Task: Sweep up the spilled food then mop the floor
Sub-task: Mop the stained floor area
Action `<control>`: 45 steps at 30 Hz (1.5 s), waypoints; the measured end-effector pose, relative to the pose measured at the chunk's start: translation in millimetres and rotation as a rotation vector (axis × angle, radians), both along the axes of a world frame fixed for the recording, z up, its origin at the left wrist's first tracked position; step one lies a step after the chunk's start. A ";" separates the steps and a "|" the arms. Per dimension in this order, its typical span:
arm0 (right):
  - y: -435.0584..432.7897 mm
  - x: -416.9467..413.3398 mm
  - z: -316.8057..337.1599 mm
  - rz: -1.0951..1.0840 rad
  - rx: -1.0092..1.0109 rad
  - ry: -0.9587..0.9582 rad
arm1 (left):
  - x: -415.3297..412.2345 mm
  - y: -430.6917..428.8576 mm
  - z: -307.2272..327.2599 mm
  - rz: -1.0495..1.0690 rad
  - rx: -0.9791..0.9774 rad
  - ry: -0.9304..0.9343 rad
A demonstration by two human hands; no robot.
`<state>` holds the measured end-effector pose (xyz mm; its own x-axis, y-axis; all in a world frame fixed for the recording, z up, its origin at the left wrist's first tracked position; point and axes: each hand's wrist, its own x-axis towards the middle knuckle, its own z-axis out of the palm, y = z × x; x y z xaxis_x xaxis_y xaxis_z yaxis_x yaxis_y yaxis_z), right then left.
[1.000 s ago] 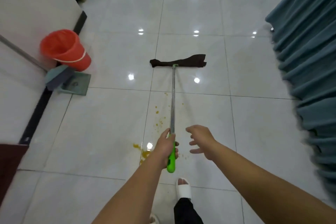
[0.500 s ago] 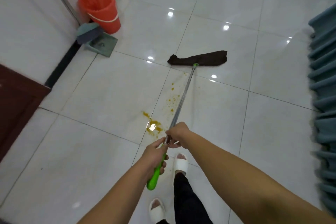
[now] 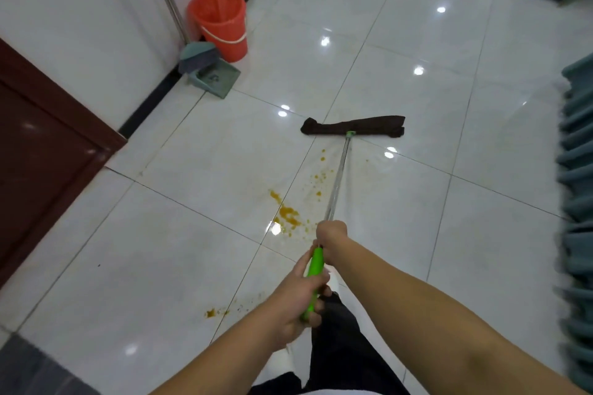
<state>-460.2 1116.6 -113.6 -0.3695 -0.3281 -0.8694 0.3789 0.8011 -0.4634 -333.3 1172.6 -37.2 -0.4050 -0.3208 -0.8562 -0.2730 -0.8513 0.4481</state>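
I hold a flat mop with both hands. Its dark brown cloth head (image 3: 353, 127) lies flat on the white tiles, beyond the spill. The metal pole (image 3: 337, 181) runs back to a green grip (image 3: 315, 266). My left hand (image 3: 300, 295) grips the lower green end. My right hand (image 3: 332, 234) grips the pole just above the green part. Orange-yellow food stains (image 3: 288, 215) lie on the tiles left of the pole, with a smaller smear (image 3: 213, 312) nearer to me.
An orange bucket (image 3: 219, 24) stands by the white wall at the back left, with a grey-green broom and dustpan (image 3: 213, 75) in front of it. A dark red door (image 3: 41, 151) is at the left. Teal curtains (image 3: 577, 176) hang along the right edge.
My right hand, free a second ago, has taken hold of the pole above the green grip. My view has swung right, so the bucket and wall now sit further in frame.
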 end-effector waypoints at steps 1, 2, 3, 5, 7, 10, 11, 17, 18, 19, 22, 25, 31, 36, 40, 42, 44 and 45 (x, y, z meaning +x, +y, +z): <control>-0.5 -7.1 -4.8 0.009 0.009 0.028 | -10.3 2.9 -5.2 -0.004 -0.039 -0.036; -1.5 -16.2 -7.7 0.005 0.021 0.039 | -21.7 3.9 -10.5 -0.014 -0.072 -0.060; -3.3 -27.5 -12.4 -0.004 0.026 0.026 | -34.0 3.1 -14.6 -0.023 -0.096 -0.072; -12.8 -53.8 -20.7 -0.119 0.013 -0.096 | -60.9 -4.9 -21.5 -0.045 -0.136 -0.084; -29.4 -84.2 -28.1 -0.180 -0.010 -0.157 | -91.5 -22.4 -27.9 -0.094 -0.200 -0.132; -63.1 -129.8 -33.6 -0.167 -0.037 -0.177 | -139.1 -57.1 -37.5 -0.172 -0.286 -0.199; -75.6 -143.8 -35.2 -0.154 -0.046 -0.172 | -153.8 -69.9 -39.2 -0.203 -0.305 -0.201; -136.2 -202.9 -52.1 -0.124 -0.076 0.063 | -217.2 -132.1 -49.5 -0.242 -0.258 -0.119; -139.0 -206.6 -53.2 -0.123 -0.060 0.096 | -221.2 -134.2 -51.3 -0.241 -0.246 -0.109; -139.3 -208.9 -56.4 -0.126 -0.053 0.112 | -222.6 -134.4 -51.5 -0.245 -0.237 -0.099; -130.9 -210.5 -59.0 -0.108 -0.022 0.145 | -220.1 -129.5 -52.2 -0.291 -0.211 -0.067; -121.5 -206.9 -60.2 0.009 0.010 0.185 | -217.5 -121.3 -61.3 -0.344 -0.198 -0.107; -95.8 -180.1 -59.8 0.360 0.131 0.318 | -188.1 -87.6 -92.1 -0.406 -0.189 -0.251; -51.5 -122.9 -67.6 0.394 0.108 0.300 | -124.5 -55.7 -90.8 -0.481 -0.193 -0.214; -11.5 -69.6 -68.6 0.343 0.059 0.225 | -60.8 -24.9 -74.3 -0.456 -0.136 -0.197; 8.5 -41.0 -65.8 0.324 0.046 0.210 | -29.5 -9.2 -66.2 -0.460 -0.152 -0.185; 28.2 -9.3 -63.0 0.302 0.044 0.192 | 2.8 7.5 -56.2 -0.459 -0.159 -0.187; 37.6 6.4 -61.0 0.287 0.041 0.170 | 19.0 16.0 -51.8 -0.448 -0.152 -0.191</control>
<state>-453.8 1154.2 -174.7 -0.4077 -0.4054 -0.8182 0.0553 0.8834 -0.4653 -314.2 1188.6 -89.0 -0.3727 -0.2781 -0.8853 -0.6855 -0.5605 0.4647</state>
